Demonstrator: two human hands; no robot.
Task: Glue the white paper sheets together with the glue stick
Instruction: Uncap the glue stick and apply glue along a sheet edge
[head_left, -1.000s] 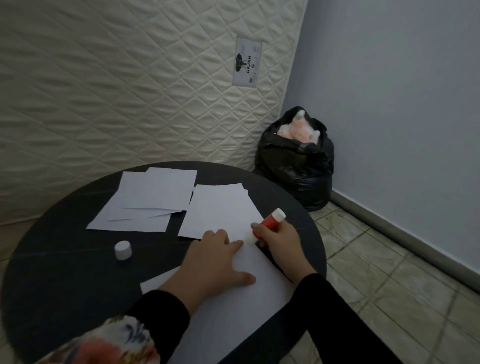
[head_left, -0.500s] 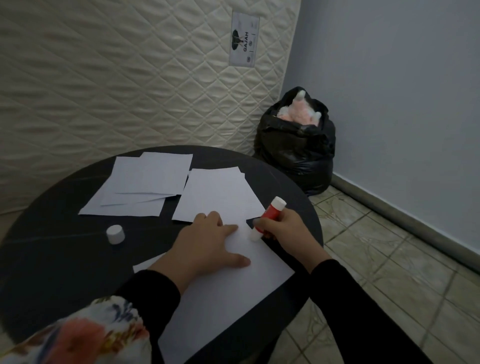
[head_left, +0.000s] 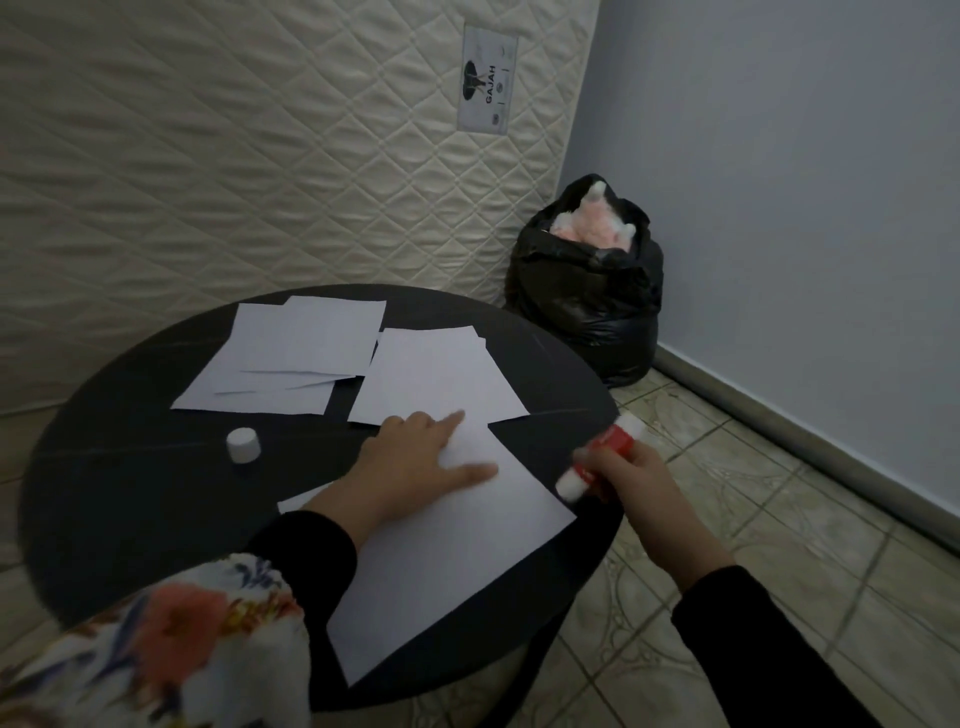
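**Hands, paper and glue on the round table**

While the left hand (head_left: 415, 457) lies flat with its fingers spread on a big white paper sheet (head_left: 447, 561), the right hand (head_left: 631, 483) is closed around a red glue stick with white ends (head_left: 597, 462). The stick is blurry and sits just past the sheet's right edge; I cannot tell if its tip touches anything. The sheet rests on a round black table (head_left: 130, 499), and its near left side is hidden by the black sleeve (head_left: 306, 551). A small white round cap (head_left: 242, 443) stands on the table, left of the hand. Farther back lie a stack of white papers (head_left: 431, 379) and a spread pile of white papers (head_left: 291, 358). A blurry flowery cloth (head_left: 171, 644) is cut off at the bottom. On the floor stands a black plastic bag (head_left: 587, 291) with something pink and fuzzy inside.
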